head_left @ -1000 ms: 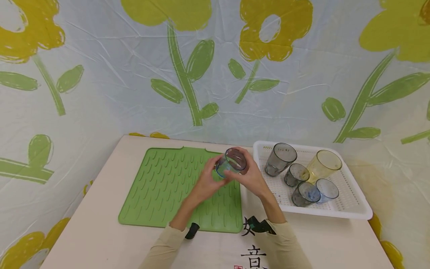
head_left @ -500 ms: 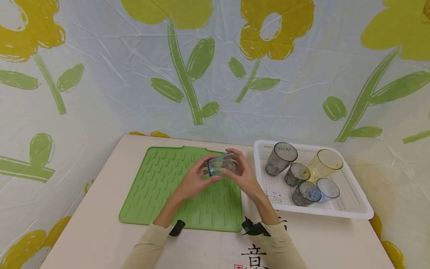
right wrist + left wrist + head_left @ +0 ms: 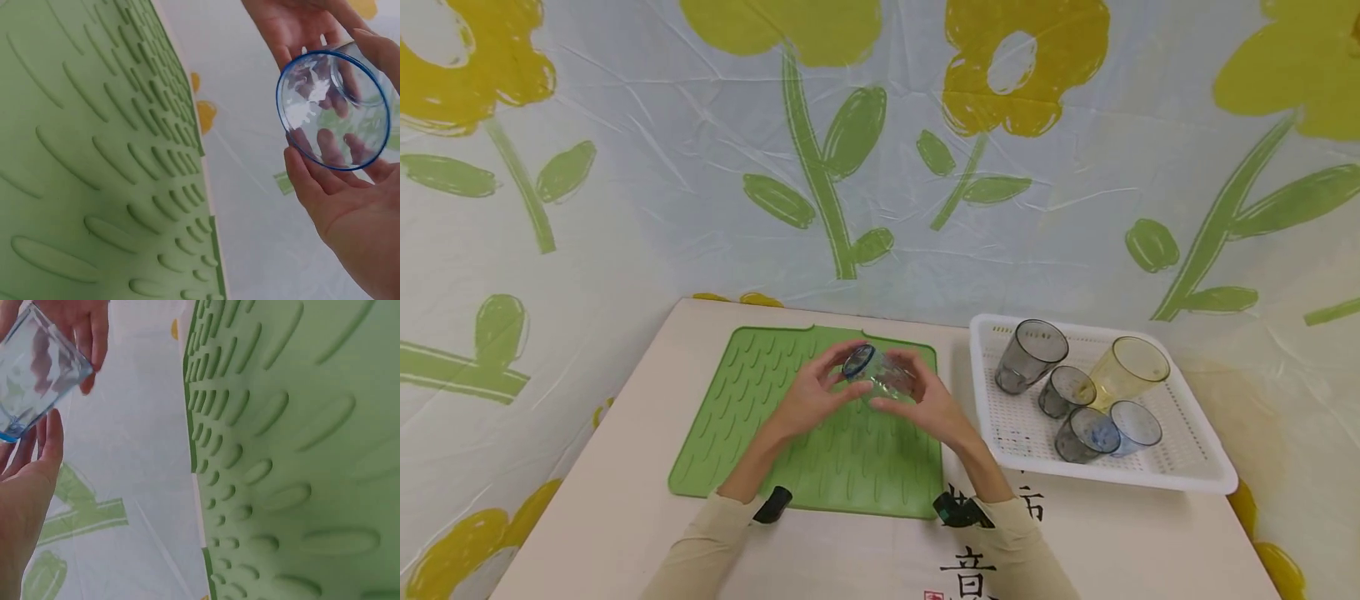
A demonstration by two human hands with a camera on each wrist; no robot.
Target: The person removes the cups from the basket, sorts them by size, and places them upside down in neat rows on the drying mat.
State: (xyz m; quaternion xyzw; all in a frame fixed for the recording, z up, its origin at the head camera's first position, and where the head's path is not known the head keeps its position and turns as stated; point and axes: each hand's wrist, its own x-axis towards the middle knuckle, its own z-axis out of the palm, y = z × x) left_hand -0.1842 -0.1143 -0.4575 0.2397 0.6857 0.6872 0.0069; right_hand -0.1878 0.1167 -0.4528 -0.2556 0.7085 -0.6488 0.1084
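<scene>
A clear, blue-tinted drinking glass [image 3: 886,379] with a darker blue rim is held tilted between both hands above the green ridged mat [image 3: 760,450]. My left hand [image 3: 808,398] grips it near the rim end, thumb in front and fingers behind. On the base end, my right hand [image 3: 931,407] holds it the same way. In the right wrist view the mouth of the glass [image 3: 334,112] faces the camera, fingers showing through it. The left wrist view has its wall and thick base [image 3: 47,365] in sight at the upper left.
To the right stands a white perforated basket [image 3: 1195,467] with a tall grey glass [image 3: 1032,357], a yellow glass [image 3: 1129,372], two small grey glasses [image 3: 1066,392] and a blue glass [image 3: 1135,427]. A flower-patterned cloth [image 3: 700,208] hangs behind the table [image 3: 625,508].
Both hands have moved left over the mat with the glass. The glass has turned, so its blue rim now faces left instead of its base. The basket's glasses have stayed put.
</scene>
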